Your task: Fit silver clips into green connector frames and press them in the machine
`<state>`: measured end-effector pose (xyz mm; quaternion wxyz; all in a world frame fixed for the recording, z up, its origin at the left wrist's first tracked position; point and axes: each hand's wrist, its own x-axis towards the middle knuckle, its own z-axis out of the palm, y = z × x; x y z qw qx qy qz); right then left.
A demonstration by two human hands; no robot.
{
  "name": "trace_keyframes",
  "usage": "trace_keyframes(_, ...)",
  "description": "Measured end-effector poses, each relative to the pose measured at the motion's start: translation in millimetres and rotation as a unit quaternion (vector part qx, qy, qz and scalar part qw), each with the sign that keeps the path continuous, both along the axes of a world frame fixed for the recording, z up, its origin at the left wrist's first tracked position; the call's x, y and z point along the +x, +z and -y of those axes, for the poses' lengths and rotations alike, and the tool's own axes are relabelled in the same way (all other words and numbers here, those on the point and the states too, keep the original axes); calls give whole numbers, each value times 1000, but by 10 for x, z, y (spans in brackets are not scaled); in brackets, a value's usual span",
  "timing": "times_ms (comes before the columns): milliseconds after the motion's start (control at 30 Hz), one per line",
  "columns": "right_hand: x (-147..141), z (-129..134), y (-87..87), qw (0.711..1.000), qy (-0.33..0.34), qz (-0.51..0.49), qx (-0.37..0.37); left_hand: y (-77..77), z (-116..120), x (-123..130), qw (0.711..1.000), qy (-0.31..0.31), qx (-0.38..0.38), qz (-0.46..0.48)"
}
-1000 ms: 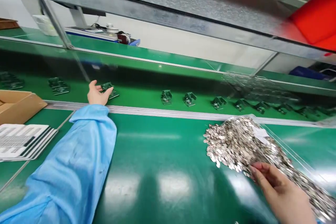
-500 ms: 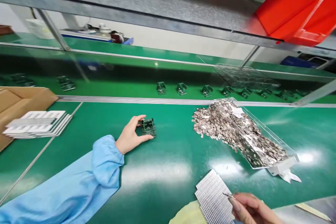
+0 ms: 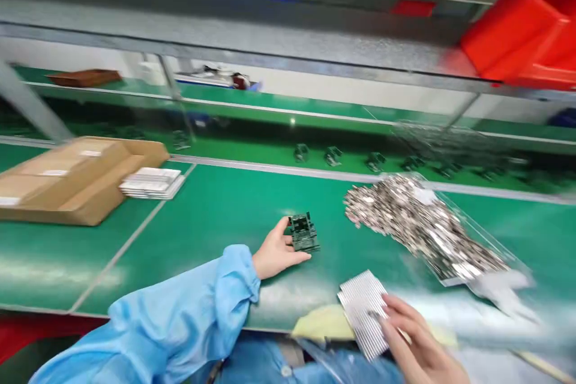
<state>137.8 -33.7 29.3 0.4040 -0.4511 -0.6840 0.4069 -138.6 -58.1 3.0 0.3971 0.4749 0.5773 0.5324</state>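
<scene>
My left hand [image 3: 279,250], in a light blue sleeve, grips a small green circuit board assembly [image 3: 303,233] by its left side, thumb at the bottom edge. At the lower right, my right hand [image 3: 411,333] pinches a small thin item [image 3: 374,314], blurred, over a ribbed silvery sheet of strips [image 3: 360,300]. That sheet lies partly over a yellow cloth [image 3: 326,323] at the bench's front edge. To the right, a heap of small metal pieces [image 3: 387,207] spills from a clear tray [image 3: 488,228].
A cardboard box [image 3: 96,204] and stacked white trays [image 3: 153,183] stand at the left. More board assemblies [image 3: 333,156] line the strip behind the bench [image 3: 216,216]. A red bin [image 3: 522,36] sits on the metal shelf [image 3: 270,30] above.
The view has swung left, bringing more of the box in. My left hand, still on the assembly, appears nearer my right hand. My right hand's fingers have moved up over the silvery sheet.
</scene>
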Motion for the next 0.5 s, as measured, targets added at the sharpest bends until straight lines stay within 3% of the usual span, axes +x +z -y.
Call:
trace_keyframes(133, -247, 174, 208, 1000, 25, -13, 0, 57, 211, 396, 988, -36, 6, 153)
trace_keyframes(500, -665, 232, 72, 999, 42, -7, 16, 50, 327, 459, 973, -110, 1, 205)
